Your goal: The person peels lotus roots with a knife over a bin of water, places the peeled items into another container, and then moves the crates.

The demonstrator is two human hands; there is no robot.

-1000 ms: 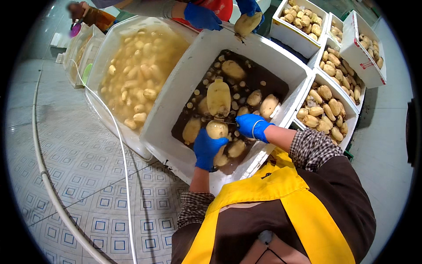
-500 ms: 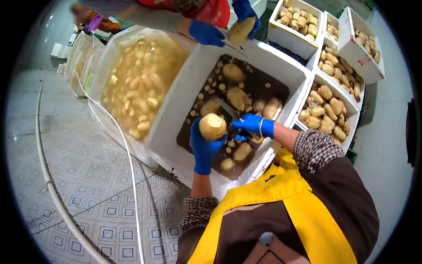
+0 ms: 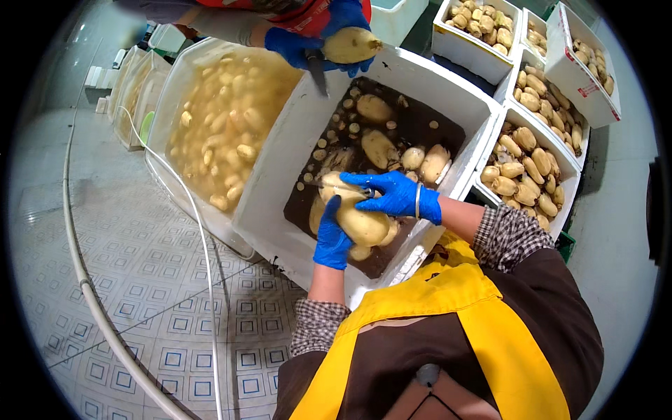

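Observation:
My left hand (image 3: 331, 239), in a blue glove, grips a pale, oblong root (image 3: 362, 224) from its left side, above a white foam box (image 3: 276, 183) of dark water. My right hand (image 3: 393, 194), also blue-gloved, lies across the root's far end and holds a thin blade (image 3: 327, 186) against it. Several more unpeeled roots (image 3: 380, 148) and small cut bits float in the dark water below my hands. My yellow apron and checked sleeves fill the lower part of the view.
Across the box, a co-worker's blue-gloved hands (image 3: 292, 46) hold another root (image 3: 351, 45) and a knife (image 3: 316, 73). A white tub (image 3: 159, 133) of peeled pieces in yellowish water stands on the left. Boxes of roots (image 3: 526, 169) stand on the right. A hose (image 3: 204, 246) crosses the tiled floor.
My hands came up out of the dark water with one root. My left hand turned it lengthwise, and my right hand brought the blade onto its far end.

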